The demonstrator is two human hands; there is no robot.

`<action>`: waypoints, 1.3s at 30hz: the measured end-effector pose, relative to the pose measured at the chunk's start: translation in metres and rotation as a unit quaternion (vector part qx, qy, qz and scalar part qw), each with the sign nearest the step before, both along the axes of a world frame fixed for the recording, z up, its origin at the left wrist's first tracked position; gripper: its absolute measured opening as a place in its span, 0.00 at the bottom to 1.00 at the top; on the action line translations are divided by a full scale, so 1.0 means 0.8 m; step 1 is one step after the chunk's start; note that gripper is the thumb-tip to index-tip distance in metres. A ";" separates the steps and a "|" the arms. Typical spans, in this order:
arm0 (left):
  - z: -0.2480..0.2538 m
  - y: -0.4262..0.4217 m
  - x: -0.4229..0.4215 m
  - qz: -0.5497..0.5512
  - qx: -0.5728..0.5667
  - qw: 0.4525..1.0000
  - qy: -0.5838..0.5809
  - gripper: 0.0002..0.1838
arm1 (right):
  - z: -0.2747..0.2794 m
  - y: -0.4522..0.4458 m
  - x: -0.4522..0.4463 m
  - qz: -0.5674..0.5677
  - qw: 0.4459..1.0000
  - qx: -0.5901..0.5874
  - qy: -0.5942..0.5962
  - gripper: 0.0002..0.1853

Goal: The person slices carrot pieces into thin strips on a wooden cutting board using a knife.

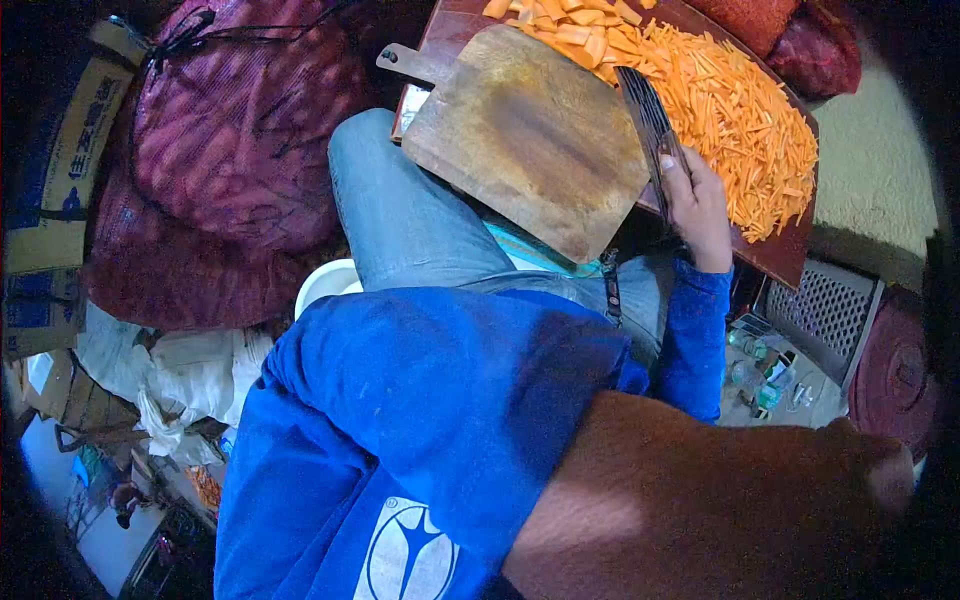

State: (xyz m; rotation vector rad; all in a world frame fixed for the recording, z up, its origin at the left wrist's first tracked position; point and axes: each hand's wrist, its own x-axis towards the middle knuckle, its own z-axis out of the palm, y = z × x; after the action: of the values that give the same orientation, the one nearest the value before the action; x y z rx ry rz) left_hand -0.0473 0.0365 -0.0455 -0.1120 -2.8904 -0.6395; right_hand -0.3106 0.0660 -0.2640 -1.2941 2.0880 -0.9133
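My right hand (697, 205) is closed around a dark, long-bladed knife (645, 105). Its blade points up and to the left, along the right edge of a worn wooden cutting board (535, 140). The board bears dark stains and lies tilted above my knees; no food shows on it. Just beyond the knife, a big heap of carrot strips (740, 120) covers the reddish-brown table (790, 262). Thicker carrot slices (575, 25) are at the heap's far left. A flat handle (410, 65) with two dark spots sticks out by the board's left edge. My left hand is out of sight.
Full red mesh sacks (250, 130) stand at the left beside a cardboard box (65, 180). A grey perforated crate (820, 310) and small bottles (765, 375) are at the right. White sacking (205, 375) lies at lower left.
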 end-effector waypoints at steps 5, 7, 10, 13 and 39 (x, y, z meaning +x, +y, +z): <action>-0.003 -0.010 0.011 0.010 -0.015 1.000 -0.017 0.19 | 0.002 -0.001 0.002 -0.012 1.000 0.007 -0.016 0.17; -0.004 -0.013 0.017 0.015 -0.015 0.999 -0.030 0.18 | 0.000 -0.001 0.001 -0.004 1.000 -0.003 -0.004 0.16; -0.007 -0.017 0.020 0.023 -0.019 0.999 -0.040 0.17 | 0.000 0.003 -0.003 0.000 1.000 0.027 -0.005 0.16; -0.003 -0.019 0.028 0.034 -0.026 0.997 -0.057 0.16 | -0.002 -0.007 -0.001 -0.014 1.000 -0.020 -0.007 0.15; -0.270 -0.159 -0.024 0.236 -0.035 0.971 0.008 0.12 | 0.023 0.004 0.026 0.010 0.988 -0.035 0.147 0.17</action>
State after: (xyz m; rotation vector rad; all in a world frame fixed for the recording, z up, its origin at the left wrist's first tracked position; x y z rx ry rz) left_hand -0.0668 -0.0910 -0.2615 0.5420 -2.7645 -0.4429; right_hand -0.2901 0.0691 -0.2453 -1.5648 2.2756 -0.8354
